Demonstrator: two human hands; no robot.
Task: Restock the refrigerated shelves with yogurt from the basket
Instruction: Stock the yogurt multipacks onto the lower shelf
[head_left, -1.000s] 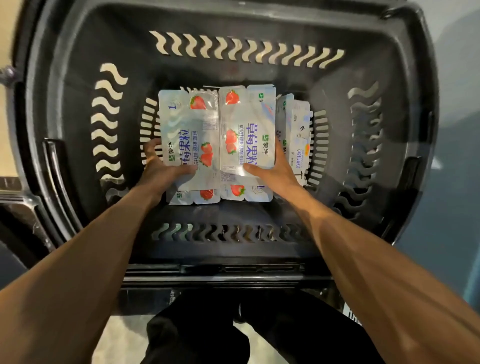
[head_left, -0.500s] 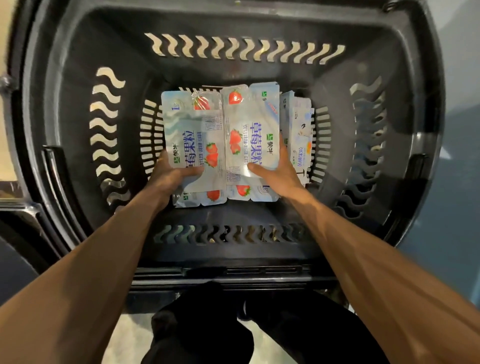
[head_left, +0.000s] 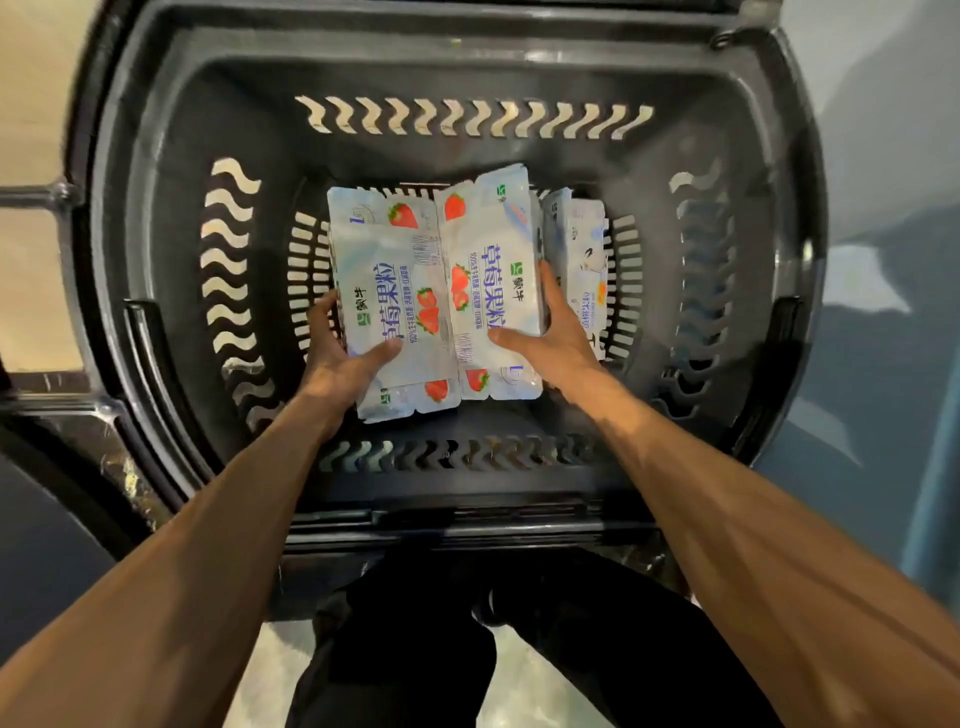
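Note:
Two strawberry yogurt multipacks lie side by side at the bottom of the black basket (head_left: 156, 218). My left hand (head_left: 337, 358) grips the left pack (head_left: 387, 270), thumb on top and fingers curled round its left edge. My right hand (head_left: 553, 338) grips the right pack (head_left: 493, 244), thumb on its top and fingers down its right side. A third yogurt pack (head_left: 584, 249) with a different print stands on edge just right of my right hand, partly hidden by it.
The basket has tall slotted walls on all sides and a folded handle (head_left: 467, 519) at its near rim. My dark-trousered legs (head_left: 415, 649) are below the basket. A pale floor (head_left: 31, 104) shows to the left, a grey-blue surface (head_left: 883, 364) to the right.
Both packs have tilted and risen slightly with my hands on them; the right pack's far end has lifted. My hands keep the same hold.

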